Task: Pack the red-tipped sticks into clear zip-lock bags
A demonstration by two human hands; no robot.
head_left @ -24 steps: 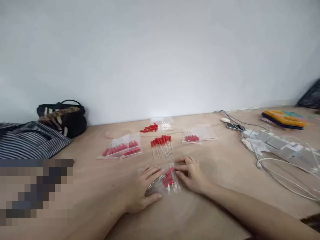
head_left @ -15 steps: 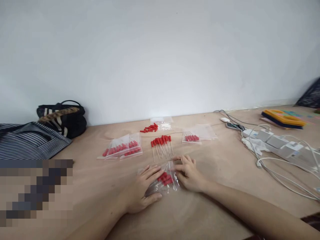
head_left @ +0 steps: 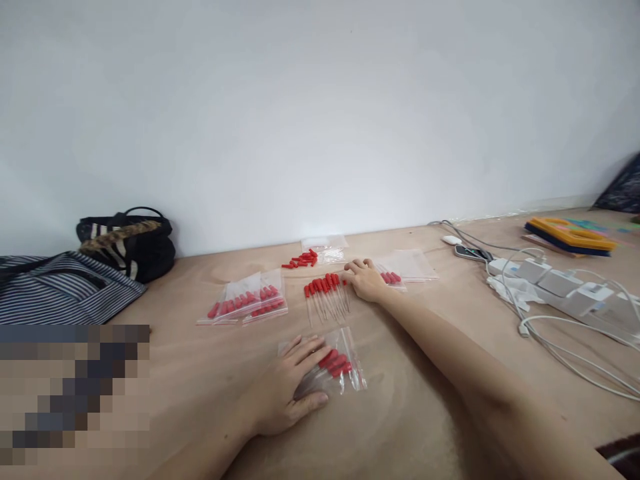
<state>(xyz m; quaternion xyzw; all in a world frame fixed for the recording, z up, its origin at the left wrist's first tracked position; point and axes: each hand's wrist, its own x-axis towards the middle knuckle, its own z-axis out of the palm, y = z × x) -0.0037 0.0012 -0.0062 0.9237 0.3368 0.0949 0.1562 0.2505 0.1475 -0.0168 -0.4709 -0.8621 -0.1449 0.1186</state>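
My left hand [head_left: 293, 383] lies flat over the left part of a clear zip bag [head_left: 357, 373], fingers stretched out and thumb apart. Red-tipped sticks [head_left: 339, 364] show inside this bag, their thin ends partly under my palm. Farther off, a fanned row of thin sticks with red tips [head_left: 325, 285] lies on the table. At its right end is my right hand [head_left: 366, 281], fingers bent and closed at the red tip [head_left: 345, 283] of the outermost stick. My right thumb is hidden.
Filled zip bags [head_left: 250, 300] lie left of the row; another filled bag [head_left: 394, 279] and flat clear bags [head_left: 415, 265] lie right. Loose red caps [head_left: 301, 259] and a clear packet [head_left: 325, 248] are behind. A power strip [head_left: 555, 283] with cables stands right, a black bag [head_left: 145, 243] left.
My right hand has left the edge of the zip bag and reached forward to the right end of the stick row. My left hand stays on the bag.
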